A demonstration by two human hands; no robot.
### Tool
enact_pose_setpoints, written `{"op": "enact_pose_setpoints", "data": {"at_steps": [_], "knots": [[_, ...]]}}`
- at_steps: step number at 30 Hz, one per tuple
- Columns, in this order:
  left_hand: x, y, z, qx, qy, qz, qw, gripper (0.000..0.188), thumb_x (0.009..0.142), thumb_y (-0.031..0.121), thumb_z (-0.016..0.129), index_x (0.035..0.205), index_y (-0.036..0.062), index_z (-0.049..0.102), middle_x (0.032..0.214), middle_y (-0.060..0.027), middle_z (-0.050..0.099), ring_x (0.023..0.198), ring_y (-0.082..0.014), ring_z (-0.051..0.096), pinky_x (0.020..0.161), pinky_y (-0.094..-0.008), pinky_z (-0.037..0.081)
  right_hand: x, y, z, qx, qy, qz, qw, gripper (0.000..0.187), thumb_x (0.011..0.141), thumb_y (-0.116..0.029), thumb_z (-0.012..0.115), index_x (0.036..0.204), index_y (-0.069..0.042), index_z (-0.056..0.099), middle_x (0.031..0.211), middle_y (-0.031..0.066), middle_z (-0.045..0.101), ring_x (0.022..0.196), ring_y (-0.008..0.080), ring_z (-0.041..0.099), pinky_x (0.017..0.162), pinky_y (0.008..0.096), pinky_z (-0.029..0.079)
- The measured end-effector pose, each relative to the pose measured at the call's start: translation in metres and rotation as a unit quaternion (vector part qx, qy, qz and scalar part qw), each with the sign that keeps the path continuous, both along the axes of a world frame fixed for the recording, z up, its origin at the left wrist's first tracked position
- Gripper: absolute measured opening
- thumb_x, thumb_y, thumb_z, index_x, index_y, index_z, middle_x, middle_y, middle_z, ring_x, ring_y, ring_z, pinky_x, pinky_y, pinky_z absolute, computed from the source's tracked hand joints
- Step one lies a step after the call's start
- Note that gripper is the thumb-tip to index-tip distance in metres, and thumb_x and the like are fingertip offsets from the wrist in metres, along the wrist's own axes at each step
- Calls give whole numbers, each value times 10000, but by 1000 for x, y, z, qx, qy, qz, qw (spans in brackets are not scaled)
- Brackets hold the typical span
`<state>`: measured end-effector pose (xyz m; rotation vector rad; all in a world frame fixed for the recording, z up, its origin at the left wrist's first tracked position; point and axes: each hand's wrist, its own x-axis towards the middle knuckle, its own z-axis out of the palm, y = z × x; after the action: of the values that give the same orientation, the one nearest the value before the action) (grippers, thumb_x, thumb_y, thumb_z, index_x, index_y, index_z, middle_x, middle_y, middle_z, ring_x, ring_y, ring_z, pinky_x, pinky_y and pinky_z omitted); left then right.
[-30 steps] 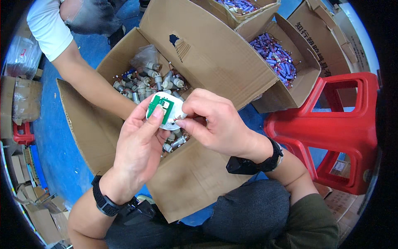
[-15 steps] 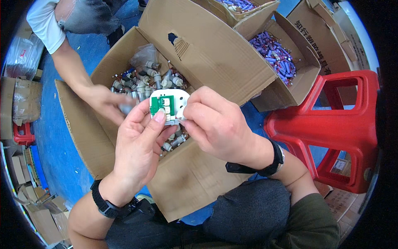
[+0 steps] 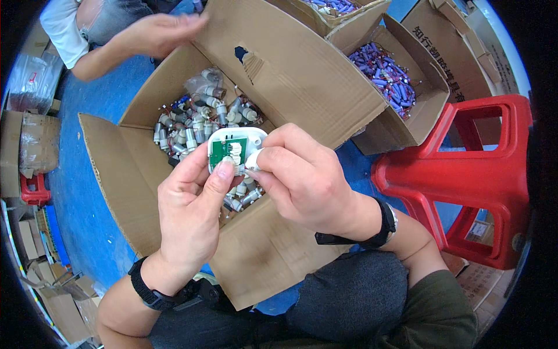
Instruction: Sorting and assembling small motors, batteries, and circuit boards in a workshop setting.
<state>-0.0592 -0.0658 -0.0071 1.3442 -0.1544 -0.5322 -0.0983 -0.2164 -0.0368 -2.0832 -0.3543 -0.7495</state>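
Observation:
A white plastic housing (image 3: 254, 139) with rounded corners is held up over the cardboard box, gripped by my left hand (image 3: 192, 200) with the thumb across its lower edge. Inside the housing sits a green circuit board (image 3: 220, 149) with a row of white connectors. My right hand (image 3: 311, 183) pinches a small white rounded piece (image 3: 252, 160) against the housing's right side; its fingertips partly cover it. Below, the cardboard box (image 3: 290, 75) contains many small motors (image 3: 197, 119) with white ends and wires.
A co-worker's hand (image 3: 165, 32) is above the box's far left corner. Purple cylindrical cells with wires (image 3: 386, 78) fill another carton behind to the right. A red plastic stool (image 3: 450, 168) stands at the right. Wrapped cartons (image 3: 39, 139) are at the left on the blue floor (image 3: 87, 174).
The co-worker's hand has left the motors and moved up and away. My hands keep their places while the housing tilts slightly, and its inner wall shows more.

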Motion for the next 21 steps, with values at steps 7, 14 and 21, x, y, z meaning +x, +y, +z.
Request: {"op": "enact_pose_setpoints", "data": {"at_steps": [7, 14, 21], "knots": [[-4, -1, 3, 5, 56, 22, 998, 298, 860, 85, 515, 1147, 4, 490, 1004, -65, 583, 867, -106, 561, 743, -239, 492, 0, 2, -2, -18, -25, -14, 999, 202, 588, 57, 643, 749, 3, 534, 755, 128, 520, 595, 251, 543, 496, 300, 447], [-4, 0, 1, -13, 78, 17, 997, 252, 861, 101, 518, 1089, -3, 499, 976, -77, 586, 864, -122, 571, 741, -258, 511, -3, 2, 0, -43, -27, -17, 999, 207, 578, 53, 641, 749, 7, 533, 751, 128, 516, 587, 251, 545, 491, 305, 450], [-5, 3, 0, -24, 78, 15, 997, 198, 856, 110, 528, 1023, 5, 507, 948, -82, 591, 841, -119, 578, 728, -252, 517, -2, 4, -1, -24, -32, -12, 999, 208, 574, 64, 635, 745, 6, 532, 749, 130, 514, 590, 247, 545, 488, 300, 447]]}}
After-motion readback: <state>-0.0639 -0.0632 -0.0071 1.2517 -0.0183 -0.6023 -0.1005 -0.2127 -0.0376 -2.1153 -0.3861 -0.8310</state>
